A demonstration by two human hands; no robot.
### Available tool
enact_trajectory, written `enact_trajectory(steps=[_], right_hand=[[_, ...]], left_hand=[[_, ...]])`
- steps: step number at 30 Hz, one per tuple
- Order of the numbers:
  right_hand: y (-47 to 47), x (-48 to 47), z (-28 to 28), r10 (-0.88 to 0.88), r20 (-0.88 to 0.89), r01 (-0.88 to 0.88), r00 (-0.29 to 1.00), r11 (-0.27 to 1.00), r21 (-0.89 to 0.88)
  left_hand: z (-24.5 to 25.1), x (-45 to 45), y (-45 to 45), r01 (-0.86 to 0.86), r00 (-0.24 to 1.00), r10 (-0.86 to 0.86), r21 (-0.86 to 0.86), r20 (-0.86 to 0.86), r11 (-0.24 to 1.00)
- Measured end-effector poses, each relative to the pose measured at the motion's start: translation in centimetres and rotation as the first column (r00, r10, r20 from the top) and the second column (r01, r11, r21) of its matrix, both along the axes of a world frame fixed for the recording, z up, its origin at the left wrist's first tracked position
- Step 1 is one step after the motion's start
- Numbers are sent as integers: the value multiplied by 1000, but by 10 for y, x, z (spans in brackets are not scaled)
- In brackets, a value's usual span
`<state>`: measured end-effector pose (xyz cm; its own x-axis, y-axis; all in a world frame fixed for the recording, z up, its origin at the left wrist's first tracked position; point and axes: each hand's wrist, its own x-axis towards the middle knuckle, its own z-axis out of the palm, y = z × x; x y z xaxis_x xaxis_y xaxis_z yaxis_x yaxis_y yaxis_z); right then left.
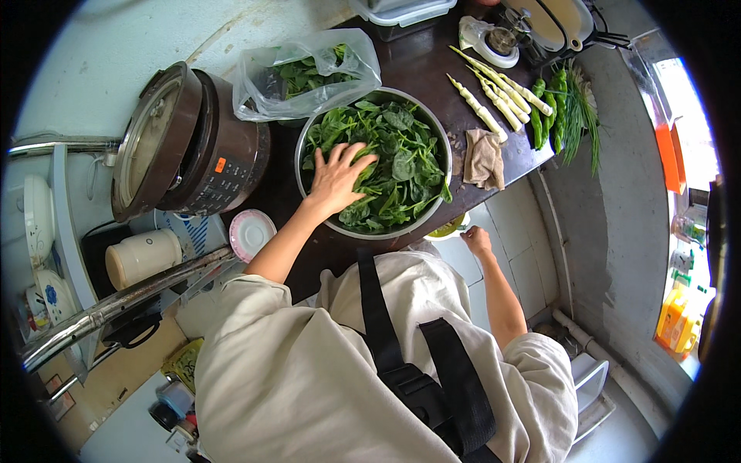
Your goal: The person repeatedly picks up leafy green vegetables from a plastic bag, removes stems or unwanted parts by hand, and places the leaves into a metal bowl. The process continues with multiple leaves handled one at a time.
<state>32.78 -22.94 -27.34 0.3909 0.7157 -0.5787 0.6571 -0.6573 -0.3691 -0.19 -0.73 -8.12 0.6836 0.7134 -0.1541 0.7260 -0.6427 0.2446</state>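
Note:
A round metal basin (447, 179) heaped with leafy greens (399, 153) stands at the counter's front edge. My left hand (336, 179) lies on the left part of the heap, palm down with its fingers spread. Below the counter's edge, my right hand (478, 241) is beside a light-rimmed bowl (435, 238) with yellow-green contents. Its fingers are drawn together, and a bit of green shows near their tips; whether they grip it cannot be told. The basin and counter partly cover the bowl. Behind the basin sits a clear plastic bag (362, 61) with more greens inside.
A brown electric cooker (231, 150) with its lid raised stands left. Peeled bamboo shoots (492, 87), a folded tan cloth (484, 159), green peppers (547, 113) and thin green stalks (576, 116) lie right. A pink-rimmed saucer (252, 234) and metal rail (145, 295) are near my left arm.

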Motion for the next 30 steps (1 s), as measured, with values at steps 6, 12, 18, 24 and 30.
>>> enact_trajectory(steps=[6,12,18,24,30], right_hand=[[32,1,53,-404,-205,453,891,812,367],[86,-63,127,-10,-621,392,784,784,482],[103,-88,155,11,-73,31,997,836,548],[133,-89,205,148,98,-178,984,821,543],[198,-117,267,681,295,-741,671,635,219]], left_hand=[[-20,-19,-11,-113,984,124,-84,131,990],[-27,-14,-11,-12,904,85,-172,420,985],[41,-31,-5,1,959,53,-190,279,982],[64,-60,61,-176,629,327,-281,705,944],[3,-62,175,-501,753,522,-164,400,849]])
